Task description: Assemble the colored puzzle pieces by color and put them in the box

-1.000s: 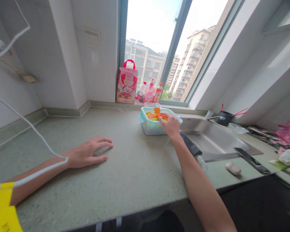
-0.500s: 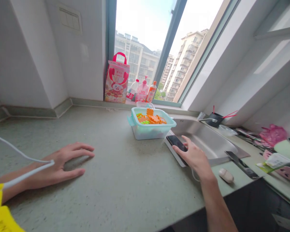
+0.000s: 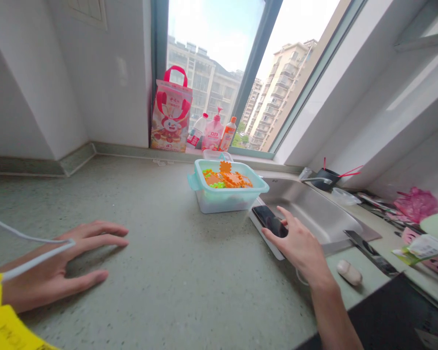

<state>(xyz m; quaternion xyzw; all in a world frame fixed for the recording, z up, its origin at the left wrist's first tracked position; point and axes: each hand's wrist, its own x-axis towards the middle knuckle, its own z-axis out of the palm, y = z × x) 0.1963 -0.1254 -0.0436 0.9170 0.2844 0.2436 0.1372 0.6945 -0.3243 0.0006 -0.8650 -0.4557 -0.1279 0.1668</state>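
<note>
My left hand [image 3: 63,262] lies flat on the speckled counter [image 3: 175,272] at the left, fingers stretched out, holding nothing; a white cable crosses its wrist. My right hand [image 3: 299,245] rests with spread fingers on a black phone [image 3: 270,219] that lies on a white slab at the sink's near-left corner. Just behind the phone stands a clear box with a teal rim [image 3: 227,192], filled with orange and green plastic pieces.
A steel sink [image 3: 314,209] with a tap runs to the right. A knife [image 3: 368,250] and a small pale oval object [image 3: 348,271] lie by the front edge. A pink gift bag [image 3: 171,119] and bottles [image 3: 213,133] stand on the windowsill. Clutter fills the far right.
My right hand has left the box of pieces and come back down onto the phone. The view has turned to the right; my left hand stays flat on the counter.
</note>
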